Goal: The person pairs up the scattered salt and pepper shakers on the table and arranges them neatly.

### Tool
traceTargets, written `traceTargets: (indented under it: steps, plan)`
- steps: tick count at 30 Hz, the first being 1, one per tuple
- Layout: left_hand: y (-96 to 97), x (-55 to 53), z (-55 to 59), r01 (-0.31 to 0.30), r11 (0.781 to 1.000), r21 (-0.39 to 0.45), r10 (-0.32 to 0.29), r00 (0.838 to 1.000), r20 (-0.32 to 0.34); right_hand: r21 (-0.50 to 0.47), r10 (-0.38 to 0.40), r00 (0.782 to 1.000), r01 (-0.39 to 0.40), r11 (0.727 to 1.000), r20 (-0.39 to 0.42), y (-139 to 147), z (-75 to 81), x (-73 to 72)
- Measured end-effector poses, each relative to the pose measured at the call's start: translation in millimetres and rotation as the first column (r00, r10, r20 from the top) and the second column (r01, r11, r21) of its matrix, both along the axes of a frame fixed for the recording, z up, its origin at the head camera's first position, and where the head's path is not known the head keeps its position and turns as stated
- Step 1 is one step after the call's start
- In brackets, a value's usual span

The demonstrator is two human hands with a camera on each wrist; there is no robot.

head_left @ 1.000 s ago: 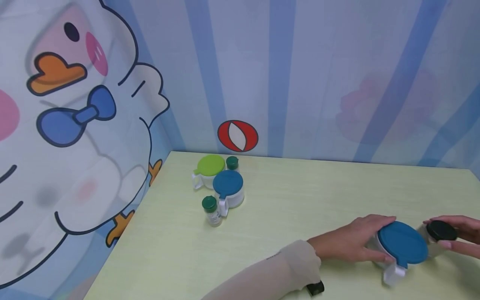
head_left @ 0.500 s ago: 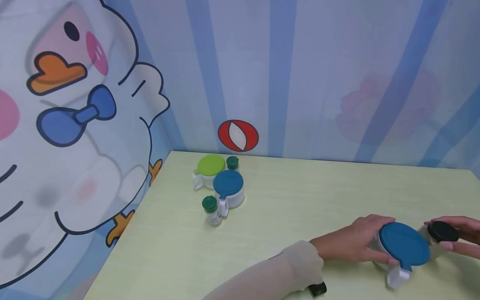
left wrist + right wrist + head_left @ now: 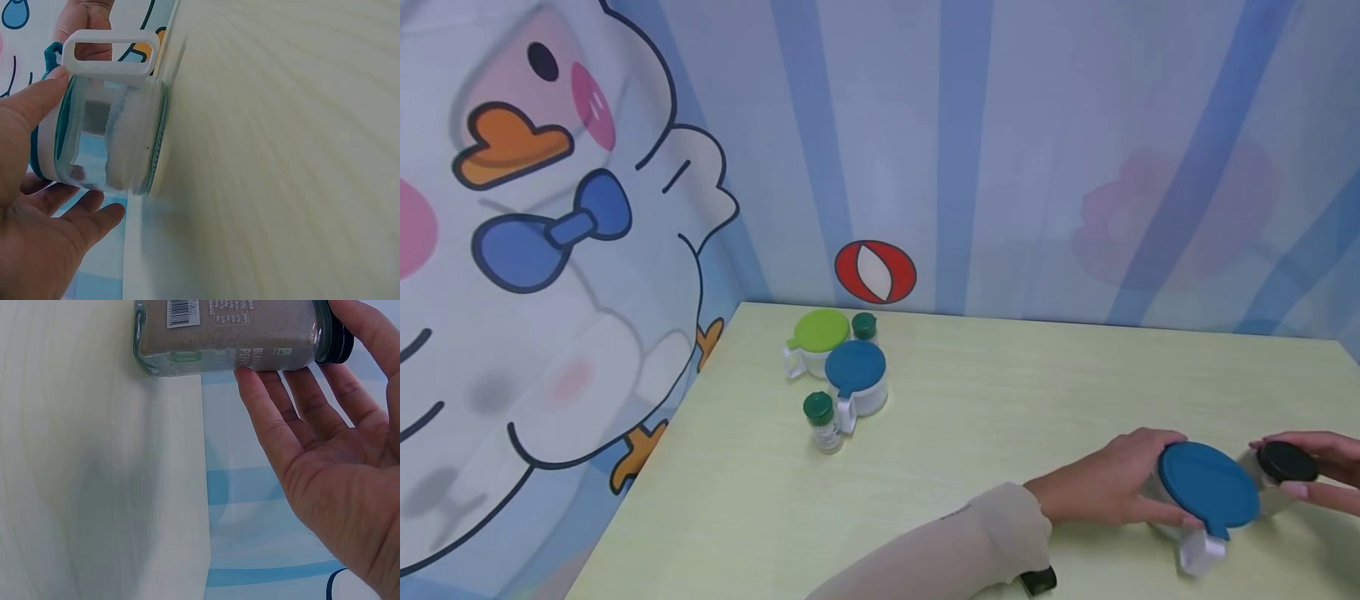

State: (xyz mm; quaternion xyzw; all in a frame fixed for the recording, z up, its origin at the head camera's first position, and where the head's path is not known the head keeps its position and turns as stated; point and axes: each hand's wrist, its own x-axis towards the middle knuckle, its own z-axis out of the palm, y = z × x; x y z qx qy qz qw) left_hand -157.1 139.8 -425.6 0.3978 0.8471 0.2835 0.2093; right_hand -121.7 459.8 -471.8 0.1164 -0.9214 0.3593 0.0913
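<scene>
From where I stand, the left hand (image 3: 1123, 479) has its thumb and fingers wrapped round a blue-lidded jar (image 3: 1208, 487) with white grains inside, and the right hand (image 3: 1330, 471) grips a black-capped bottle (image 3: 1287, 463) just past it. Both containers are toward the right edge of the tabletop (image 3: 985, 417), the jar standing between left hand and bottle. A beige sleeve (image 3: 955, 542) crosses the near part and partly covers a small black object (image 3: 1039, 581). Near the far left corner, 4 more containers cluster: a lime-lidded jar (image 3: 822, 332), another blue jar (image 3: 856, 368), a front green-capped bottle (image 3: 824, 425), and a rear green-capped bottle (image 3: 864, 326), half hidden.
</scene>
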Motion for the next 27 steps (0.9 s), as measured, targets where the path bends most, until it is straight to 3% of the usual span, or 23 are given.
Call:
traceTargets:
  steps: [9, 18, 27]
  plan:
    - [4.3, 4.2, -0.5, -0.048, 0.999, 0.011, 0.048, 0.998, -0.038, 0.017, -0.038, 0.998, 0.037, 0.999, 0.050, 6, 0.1, -4.4]
    - [8.4, 7.4, -2.2, -0.116, 0.993, 0.002, 0.116, 0.991, -0.063, -0.008, -0.031, 0.999, 0.031, 0.999, 0.005, 7, -3.9, -6.1]
    - [9.3, 8.9, -2.5, -0.146, 0.989, 0.018, 0.147, 0.985, -0.090, -0.018, 0.044, 0.999, -0.045, 0.999, -0.012, -1, 9.0, -2.1]
